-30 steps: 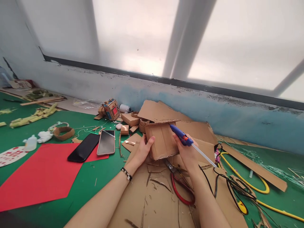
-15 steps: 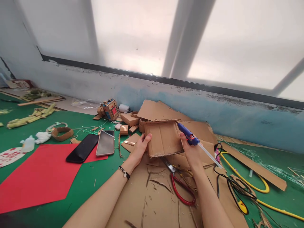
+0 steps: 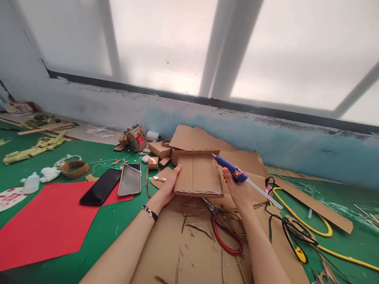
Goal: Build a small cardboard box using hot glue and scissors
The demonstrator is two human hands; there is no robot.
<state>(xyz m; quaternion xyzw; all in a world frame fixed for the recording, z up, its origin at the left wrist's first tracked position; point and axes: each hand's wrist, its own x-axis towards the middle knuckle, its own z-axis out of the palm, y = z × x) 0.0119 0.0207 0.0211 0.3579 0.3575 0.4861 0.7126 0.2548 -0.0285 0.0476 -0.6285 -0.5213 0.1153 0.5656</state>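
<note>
- Left hand (image 3: 169, 182) is pinching the left edge of a shallow cardboard box (image 3: 199, 173), thumb up along the side. The box sits mid-view, tilted a bit, above a big flat cardboard sheet (image 3: 168, 252).
- Right hand (image 3: 239, 193) is curled around a blue glue gun (image 3: 232, 167), just beside the box's right edge. Can't really tell how the hidden fingers sit.
- The nozzle is right by the box's far right corner; can't tell if it's touching. A whitish glue stick (image 3: 265, 193) pokes out the back.
- Red-handled scissors (image 3: 226, 236) lie on the sheet, blades partly hidden by the box.
- Off left, two phones (image 3: 129, 180) (image 3: 101, 187) overlap some red paper (image 3: 47, 225).
</note>
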